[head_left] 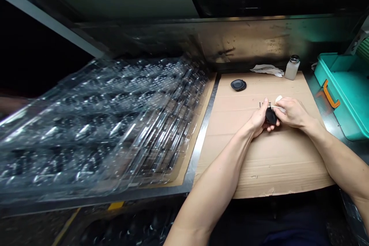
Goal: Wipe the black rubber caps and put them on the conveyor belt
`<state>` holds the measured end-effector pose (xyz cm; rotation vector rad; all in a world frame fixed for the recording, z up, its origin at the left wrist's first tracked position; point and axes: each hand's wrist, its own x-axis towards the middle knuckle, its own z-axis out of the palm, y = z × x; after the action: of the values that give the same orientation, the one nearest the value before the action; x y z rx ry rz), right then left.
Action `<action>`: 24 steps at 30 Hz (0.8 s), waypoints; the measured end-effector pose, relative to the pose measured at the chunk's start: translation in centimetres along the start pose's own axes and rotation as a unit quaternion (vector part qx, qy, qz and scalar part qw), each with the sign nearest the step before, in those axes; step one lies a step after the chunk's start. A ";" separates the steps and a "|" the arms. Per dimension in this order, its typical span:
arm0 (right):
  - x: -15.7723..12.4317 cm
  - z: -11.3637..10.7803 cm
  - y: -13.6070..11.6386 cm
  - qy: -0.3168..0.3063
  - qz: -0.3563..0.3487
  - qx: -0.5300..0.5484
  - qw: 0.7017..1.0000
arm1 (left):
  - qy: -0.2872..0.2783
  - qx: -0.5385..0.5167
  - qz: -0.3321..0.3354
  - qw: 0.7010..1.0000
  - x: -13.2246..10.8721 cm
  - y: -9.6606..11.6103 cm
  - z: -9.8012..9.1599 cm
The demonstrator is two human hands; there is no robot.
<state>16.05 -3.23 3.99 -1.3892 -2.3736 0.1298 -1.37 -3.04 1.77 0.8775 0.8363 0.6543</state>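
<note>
Fingers (270, 127) of the left hand (258, 118) grasp a black part (271, 116) right of centre; the right hand (291, 112) pinches a white wad (278, 99) beside it, apparently mid-work; whether the black piece (238, 85) above is done, unclear.

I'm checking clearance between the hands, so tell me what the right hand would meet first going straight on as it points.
The right hand would probably meet the black part held in the left hand; depth is unclear, so whether they touch now is hard to tell.
</note>
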 end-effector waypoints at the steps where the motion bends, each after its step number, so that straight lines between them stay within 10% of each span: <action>1: 0.0 -0.2 0.0 0.003 -0.004 0.007 1.000 | -0.002 0.001 -0.005 1.000 0.0 0.1 0.0; 24: -0.3 -0.5 0.1 0.011 0.010 -0.001 1.000 | 0.016 0.031 -0.018 0.999 0.2 0.1 0.5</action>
<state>16.47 -3.49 4.36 -1.4086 -2.3433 0.1176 -0.87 -3.01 1.94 0.9092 0.9024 0.6148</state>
